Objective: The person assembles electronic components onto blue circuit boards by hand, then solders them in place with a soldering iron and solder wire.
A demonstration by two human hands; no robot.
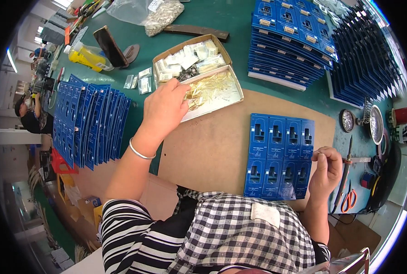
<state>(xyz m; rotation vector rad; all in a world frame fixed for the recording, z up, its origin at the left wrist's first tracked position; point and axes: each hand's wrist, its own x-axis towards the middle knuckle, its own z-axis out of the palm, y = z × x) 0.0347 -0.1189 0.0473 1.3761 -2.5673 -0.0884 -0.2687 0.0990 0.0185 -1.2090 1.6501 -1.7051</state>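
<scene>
My left hand (166, 104) reaches over a shallow cardboard tray (208, 108) of thin gold-coloured pins (215, 86). Its fingers are curled together with the tips at the pins; what is between them is hidden. At the right edge of a blue circuit board panel (279, 155), my right hand (326, 176) is closed in a pinch. Something tiny may be between thumb and forefinger, too small to name. The panel lies flat on a brown work board (203, 155), with two rows of rectangular sections.
Stacked blue panels stand at the left (91, 121), the back (290, 50) and the far right (365, 59). Small packets (210, 48) fill a box behind the pins. A soldering iron (345, 173) and orange-handled scissors (348, 201) lie at right. A phone (109, 48) stands by a yellow bottle (87, 57).
</scene>
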